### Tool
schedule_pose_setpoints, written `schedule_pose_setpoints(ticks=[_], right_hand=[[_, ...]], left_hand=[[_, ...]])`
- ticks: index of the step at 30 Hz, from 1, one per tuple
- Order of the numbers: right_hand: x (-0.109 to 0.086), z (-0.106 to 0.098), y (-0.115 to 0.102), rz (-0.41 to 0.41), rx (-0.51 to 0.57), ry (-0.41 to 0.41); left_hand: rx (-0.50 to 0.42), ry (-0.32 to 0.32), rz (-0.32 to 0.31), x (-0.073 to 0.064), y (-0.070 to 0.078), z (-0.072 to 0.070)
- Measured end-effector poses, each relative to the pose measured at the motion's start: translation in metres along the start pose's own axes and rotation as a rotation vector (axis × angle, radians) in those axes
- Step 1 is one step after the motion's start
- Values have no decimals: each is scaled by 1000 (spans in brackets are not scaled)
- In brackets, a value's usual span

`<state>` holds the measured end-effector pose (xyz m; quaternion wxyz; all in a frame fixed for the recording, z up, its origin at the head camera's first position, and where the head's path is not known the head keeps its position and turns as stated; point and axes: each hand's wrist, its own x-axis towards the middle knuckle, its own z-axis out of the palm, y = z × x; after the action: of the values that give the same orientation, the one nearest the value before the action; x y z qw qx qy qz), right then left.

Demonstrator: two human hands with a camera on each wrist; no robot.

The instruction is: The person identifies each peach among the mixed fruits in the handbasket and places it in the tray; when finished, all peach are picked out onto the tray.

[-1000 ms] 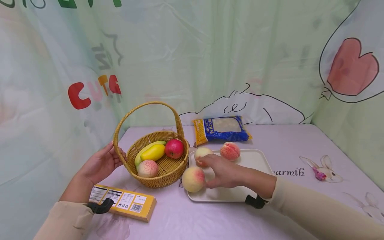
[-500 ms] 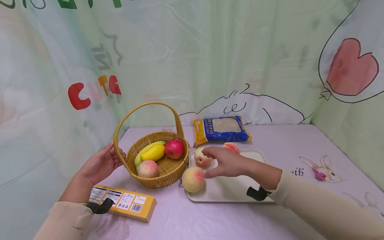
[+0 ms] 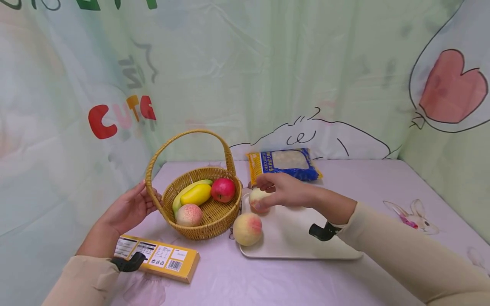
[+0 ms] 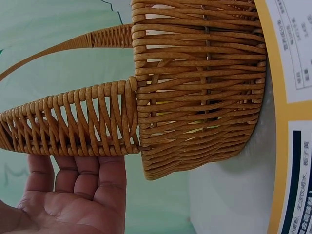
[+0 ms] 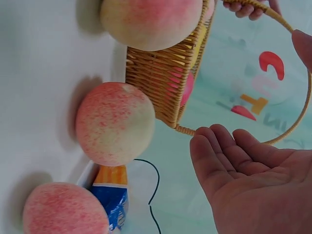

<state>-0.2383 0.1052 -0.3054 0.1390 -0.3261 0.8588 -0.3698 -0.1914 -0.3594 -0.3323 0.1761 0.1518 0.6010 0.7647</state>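
Observation:
My left hand holds the wicker basket at the foot of its handle, its fingers reaching behind the weave. Inside lie a banana, a yellow mango, a red apple and a pinkish peach. Over the cream tray, my right hand hovers with fingers bent and apart, holding nothing. Below its fingertips sits a pale peach. Another peach rests at the tray's near left corner. A third peach is hidden behind my hand in the head view.
Behind the tray lies a blue and yellow pasta bag. A flat yellow box is in front of the basket, near my left wrist. Printed curtains enclose the table.
My right hand first moves back from the near-left peach, then rises toward the back of the tray, over the middle peach. The left hand and basket stay still.

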Motion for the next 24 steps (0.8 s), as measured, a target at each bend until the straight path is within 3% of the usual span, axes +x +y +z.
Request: schedule_pose_setpoints(ticks=[9, 19, 24], right_hand=[[23, 2, -17, 6, 43, -42], [52, 5, -31, 50, 51, -115], [66, 5, -39, 36, 67, -154]], left_hand=[[-39, -20, 6, 1, 0, -1], [14, -14, 0, 1, -1, -2], [-15, -39, 8, 2, -1, -3]])
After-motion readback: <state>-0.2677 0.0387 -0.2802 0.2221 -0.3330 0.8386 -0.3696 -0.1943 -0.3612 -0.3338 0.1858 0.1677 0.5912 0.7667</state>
